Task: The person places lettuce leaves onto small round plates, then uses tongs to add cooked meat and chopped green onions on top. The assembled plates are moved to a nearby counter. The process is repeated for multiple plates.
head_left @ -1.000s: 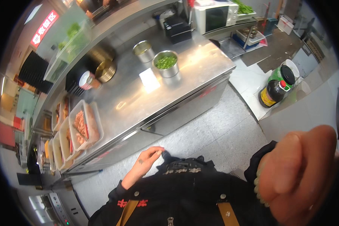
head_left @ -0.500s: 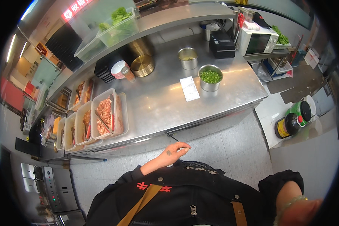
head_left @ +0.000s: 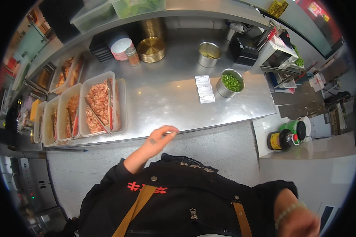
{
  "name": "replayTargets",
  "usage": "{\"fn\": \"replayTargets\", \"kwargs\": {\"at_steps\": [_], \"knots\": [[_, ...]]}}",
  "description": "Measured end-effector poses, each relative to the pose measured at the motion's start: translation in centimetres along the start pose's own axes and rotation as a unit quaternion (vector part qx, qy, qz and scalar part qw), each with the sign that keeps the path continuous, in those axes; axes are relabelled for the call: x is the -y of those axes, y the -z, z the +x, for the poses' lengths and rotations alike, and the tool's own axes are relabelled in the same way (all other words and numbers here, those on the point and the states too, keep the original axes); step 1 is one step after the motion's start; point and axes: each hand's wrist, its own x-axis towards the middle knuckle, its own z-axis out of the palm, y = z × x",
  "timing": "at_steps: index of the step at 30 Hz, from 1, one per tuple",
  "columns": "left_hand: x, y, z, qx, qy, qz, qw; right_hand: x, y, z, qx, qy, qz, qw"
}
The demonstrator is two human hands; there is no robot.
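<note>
My left hand (head_left: 160, 140) hovers just before the front edge of the steel counter (head_left: 158, 114), fingers loosely stretched, a gap beside the thumb and nothing visible in it. Down at the lower right, my right hand (head_left: 300, 224) hangs by my side with a beaded bracelet (head_left: 289, 210) on the wrist; motion blurs its fingers. Nearest to my left hand is a plastic tub of raw sliced meat (head_left: 98, 104) with tongs (head_left: 95, 114) resting in it. A paper slip (head_left: 204, 89) lies flat beside a steel pot of chopped green onions (head_left: 231, 83).
More meat tubs (head_left: 69, 112) line the counter's left end. Golden plates (head_left: 152, 50), white-and-red bowls (head_left: 122, 48), a spice jar (head_left: 132, 56) and another steel pot (head_left: 209, 54) stand farther back. A black printer (head_left: 242, 48) and microwave (head_left: 279, 57) are right; a large dark bottle (head_left: 280, 140) stands below.
My view has turned, and the counter appears closer. My left hand has risen toward the counter's front edge, left of where it was. My right hand still hangs at my side.
</note>
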Motion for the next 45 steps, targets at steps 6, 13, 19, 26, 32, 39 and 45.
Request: {"fn": "replayTargets", "kwargs": {"at_steps": [6, 13, 19, 26, 32, 39, 45], "knots": [[-3.4, 7.0, 0.6, -0.094, -0.1, -0.052, 0.989, -9.7, -9.2, -6.6, 0.073, -0.548, 0.117, 0.825], [-9.8, 10.5, 0.5, -0.148, -0.299, -0.079, 0.939, -13.3, -12.0, -5.4, 0.137, -0.398, 0.131, 0.898], [-12.2, 9.5, 1.0, -0.172, -0.339, -0.073, 0.922, -15.6, -10.6, -6.6, 0.135, -0.326, 0.145, 0.924], [-14.6, 7.7, 2.0, -0.223, -0.334, -0.026, 0.916, -18.7, -6.0, -5.4, 0.101, -0.141, 0.156, 0.972], [-18.8, 7.2, 3.0, -0.235, -0.343, 0.029, 0.909, -23.2, -3.2, -7.4, -0.02, -0.077, 0.158, 0.984], [-20.1, 7.5, 4.6, -0.197, -0.362, 0.096, 0.906, -34.4, -13.0, -28.9, 0.22, -0.665, 0.234, 0.674], [-18.8, 7.3, 4.6, -0.25, -0.369, 0.151, 0.882, -37.7, -19.9, -43.8, 0.464, -0.531, 0.032, 0.708]]}}
